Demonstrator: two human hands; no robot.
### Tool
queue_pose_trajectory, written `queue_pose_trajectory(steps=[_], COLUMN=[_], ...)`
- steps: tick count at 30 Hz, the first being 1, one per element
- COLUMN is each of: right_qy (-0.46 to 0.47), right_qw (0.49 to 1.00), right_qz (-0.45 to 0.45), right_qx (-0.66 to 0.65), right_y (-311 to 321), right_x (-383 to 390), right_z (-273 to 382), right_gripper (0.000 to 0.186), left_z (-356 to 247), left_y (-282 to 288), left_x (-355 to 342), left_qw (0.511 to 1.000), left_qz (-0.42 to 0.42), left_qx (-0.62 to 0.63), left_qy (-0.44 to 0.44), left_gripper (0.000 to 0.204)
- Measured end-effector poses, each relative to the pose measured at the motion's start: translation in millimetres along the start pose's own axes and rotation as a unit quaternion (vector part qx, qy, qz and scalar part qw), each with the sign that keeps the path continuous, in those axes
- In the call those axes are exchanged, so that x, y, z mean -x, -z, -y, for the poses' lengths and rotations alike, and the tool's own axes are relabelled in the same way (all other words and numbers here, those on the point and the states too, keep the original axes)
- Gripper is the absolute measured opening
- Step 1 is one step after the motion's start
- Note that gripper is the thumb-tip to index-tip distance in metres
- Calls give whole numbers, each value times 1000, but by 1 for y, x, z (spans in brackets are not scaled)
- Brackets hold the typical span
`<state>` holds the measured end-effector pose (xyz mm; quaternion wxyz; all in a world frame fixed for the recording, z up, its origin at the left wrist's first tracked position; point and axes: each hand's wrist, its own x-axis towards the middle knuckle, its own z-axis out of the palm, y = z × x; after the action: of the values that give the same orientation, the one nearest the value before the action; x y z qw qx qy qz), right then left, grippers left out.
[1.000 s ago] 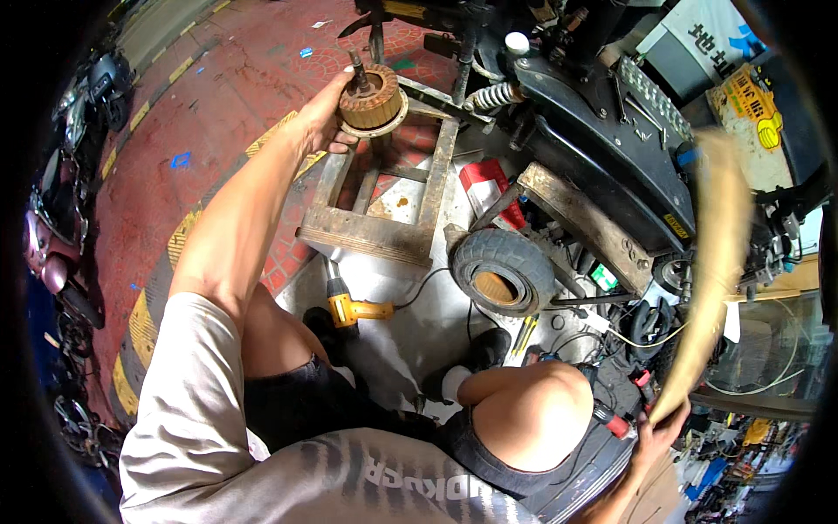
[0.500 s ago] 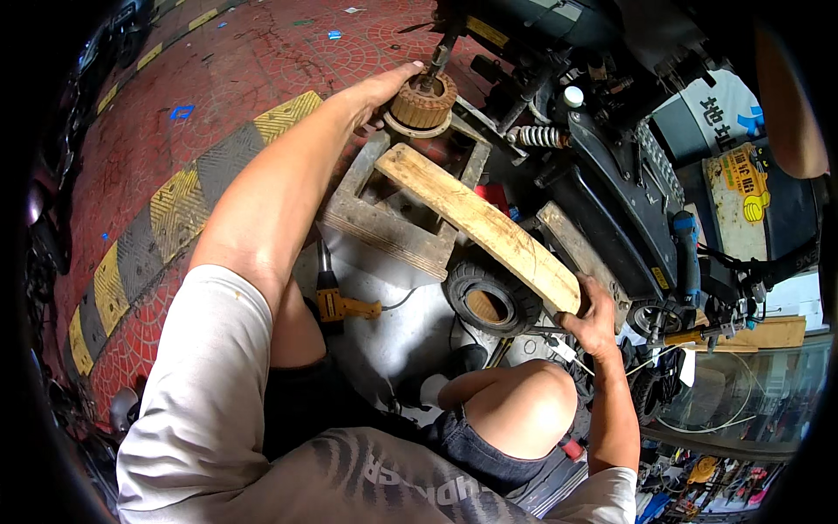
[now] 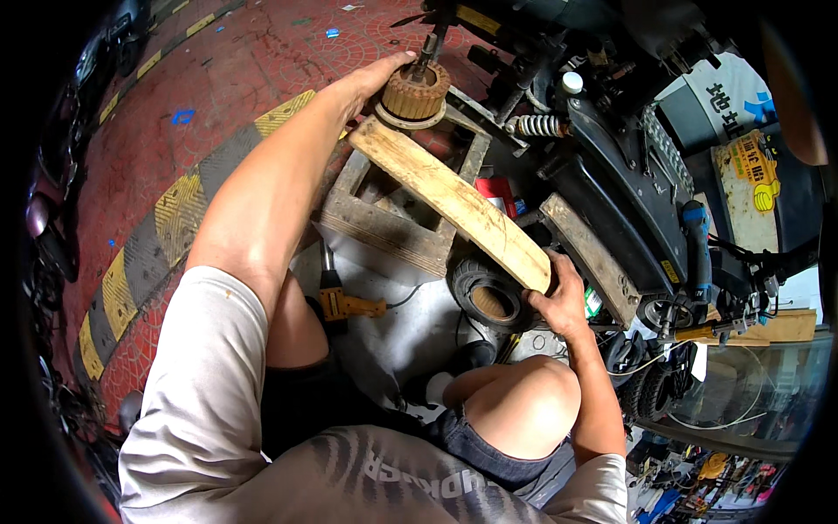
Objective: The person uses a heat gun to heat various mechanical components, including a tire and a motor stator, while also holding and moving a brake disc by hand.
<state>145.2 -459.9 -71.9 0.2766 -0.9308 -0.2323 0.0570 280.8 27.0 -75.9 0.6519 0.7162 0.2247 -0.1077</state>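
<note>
My left hand [image 3: 379, 73] grips a cylindrical copper-coloured motor core [image 3: 413, 98] with an upright shaft and pale base plate, its fingers partly hidden behind it. Below it, a pale wooden plank [image 3: 449, 199] lies slanted across a weathered open wooden frame [image 3: 367, 227], its upper end close beside the motor core. My right hand [image 3: 559, 297] grips the plank's lower end. Beneath that end is a small black tyre [image 3: 471, 306] with a brown hub. A yellow tool like a heat gun [image 3: 347, 304] lies below the frame, between my legs.
A black scooter body [image 3: 620, 201] with a white spring shock [image 3: 536, 126] fills the right, with a blue power tool [image 3: 697, 240] and another board [image 3: 583, 244]. A striped speed bump [image 3: 179, 220] crosses red paving at left; parked scooters [image 3: 54, 236] line the far left.
The plank has swung from upright at my right to lying across the frame, then slid toward the upper left. My left hand, holding the motor core, has moved right and slightly upward in view.
</note>
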Motion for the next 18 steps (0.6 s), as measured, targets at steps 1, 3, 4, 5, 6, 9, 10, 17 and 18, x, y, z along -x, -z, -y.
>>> queue_pose_trajectory(steps=[1, 3, 4, 5, 6, 9, 10, 17, 18], right_qy=[5, 4, 1, 3, -18, -10, 13, 77, 70], right_qw=[1000, 1000, 999, 999, 997, 996, 996, 955, 952], right_qz=[-5, -20, -29, -38, -50, -71, -93, -141, -144], right_qx=[0, -6, -13, -23, -59, -45, 15, 251, 263], right_y=[-3, -9, -11, -14, -18, -16, -16, -8, -5], right_x=[-1, 0, -1, -5, -12, -20, -14, 4, 2], right_z=[-3, -11, -16, -18, -17, -4, 3, 21, 18], right_gripper=[78, 78, 78, 78, 77, 73, 72, 62, 60], left_z=[4, 0, -2, 1, 5, 8, 8, 9, 10], left_y=[3, -8, -12, -9, -5, -6, -9, -8, -11], left_x=[-6, 2, 6, 2, -6, -3, 0, 34, 39], left_qw=[1000, 999, 998, 997, 997, 996, 992, 994, 995], left_qz=[0, 20, 35, 39, 42, -60, -90, -75, -63], left_qx=[-1, -3, -4, 7, 18, -54, -75, -63, -55], left_qy=[-9, -39, -60, -61, -60, -45, -38, -44, -58], left_gripper=[93, 94, 94, 95, 96, 99, 100, 97, 97])
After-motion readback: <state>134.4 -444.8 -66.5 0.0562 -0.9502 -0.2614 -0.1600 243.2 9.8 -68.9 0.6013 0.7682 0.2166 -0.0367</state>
